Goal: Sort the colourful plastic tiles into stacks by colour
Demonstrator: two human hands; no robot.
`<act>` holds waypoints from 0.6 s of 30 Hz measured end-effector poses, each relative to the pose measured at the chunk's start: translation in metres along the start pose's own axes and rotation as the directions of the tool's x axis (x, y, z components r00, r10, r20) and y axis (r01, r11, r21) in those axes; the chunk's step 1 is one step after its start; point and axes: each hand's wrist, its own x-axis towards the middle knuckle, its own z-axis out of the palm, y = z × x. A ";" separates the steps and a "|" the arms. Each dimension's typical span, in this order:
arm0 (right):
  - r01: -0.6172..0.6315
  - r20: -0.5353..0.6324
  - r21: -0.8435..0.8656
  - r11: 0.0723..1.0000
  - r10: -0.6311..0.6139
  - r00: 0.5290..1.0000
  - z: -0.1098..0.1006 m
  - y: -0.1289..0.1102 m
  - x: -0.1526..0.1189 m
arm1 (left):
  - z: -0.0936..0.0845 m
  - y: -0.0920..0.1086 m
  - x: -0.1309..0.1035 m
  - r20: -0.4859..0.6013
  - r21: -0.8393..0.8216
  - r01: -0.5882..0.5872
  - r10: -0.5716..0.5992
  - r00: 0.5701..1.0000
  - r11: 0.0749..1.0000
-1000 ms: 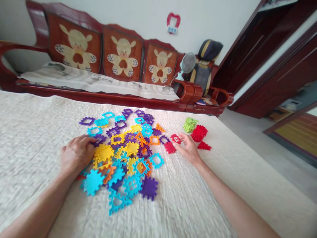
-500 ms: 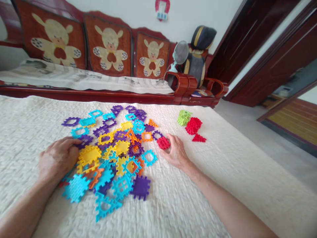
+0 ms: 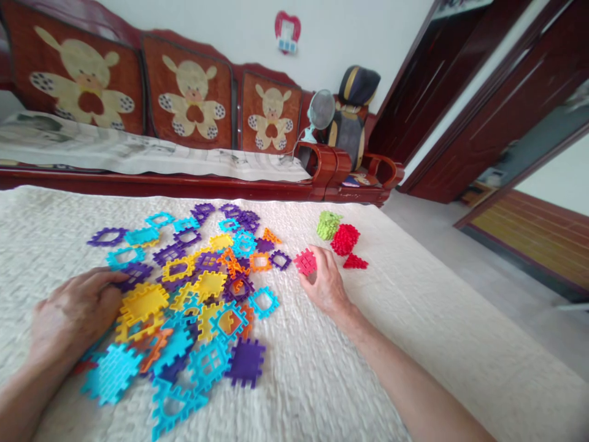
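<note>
My right hand (image 3: 326, 283) pinches a red square interlocking plastic piece (image 3: 305, 262) between thumb and fingers, just right of the mixed pile. Resting at the pile's left edge is my left hand (image 3: 78, 314), fingers loosely bent and a fingertip touching a purple window piece (image 3: 136, 275). Beside it lie a yellow square piece (image 3: 145, 301) and a turquoise brick-patterned piece (image 3: 113, 373). The pile also has a purple solid square (image 3: 246, 362), orange pieces and turquoise frames. Beyond my right hand sit a stack of red pieces (image 3: 345, 239) and a red triangle (image 3: 356, 262).
A lime-green stack (image 3: 329, 225) stands beside the red one on the cream quilted cover (image 3: 368, 313). Behind are a wooden sofa with bear-patterned cushions (image 3: 191, 98), a small fan (image 3: 321, 110) and a chair (image 3: 352, 132). Dark doors (image 3: 464, 123) are at the right.
My right hand has carried the red square a little away from the pile, toward the red stack, and tilted it. My left hand stays by the pile. The view has shifted right.
</note>
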 end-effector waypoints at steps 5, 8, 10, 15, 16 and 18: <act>-0.014 -0.006 -0.020 1.000 0.014 1.000 -0.002 0.002 0.000 | 0.007 -0.010 0.001 -0.010 -0.001 -0.026 0.026 1.000 1.000; -0.054 -0.013 0.080 0.995 0.056 0.998 0.000 0.007 -0.001 | 0.010 -0.012 0.001 -0.013 -0.008 -0.034 0.033 0.999 0.999; -0.109 0.016 0.214 0.971 0.108 0.994 0.004 0.012 -0.003 | 0.005 -0.007 0.000 0.006 -0.019 0.002 -0.001 1.000 1.000; -0.226 0.160 0.492 0.841 0.167 0.973 0.008 0.020 -0.004 | -0.008 0.008 -0.003 0.032 -0.002 0.022 -0.022 0.999 1.000; -0.233 0.178 0.514 0.826 0.163 0.971 0.008 0.020 -0.004 | -0.009 0.009 -0.003 0.024 -0.001 0.021 -0.021 0.999 1.000; -0.239 0.206 0.529 0.814 0.150 0.967 0.005 0.020 -0.004 | -0.008 0.008 -0.003 0.011 -0.007 0.017 -0.017 1.000 1.000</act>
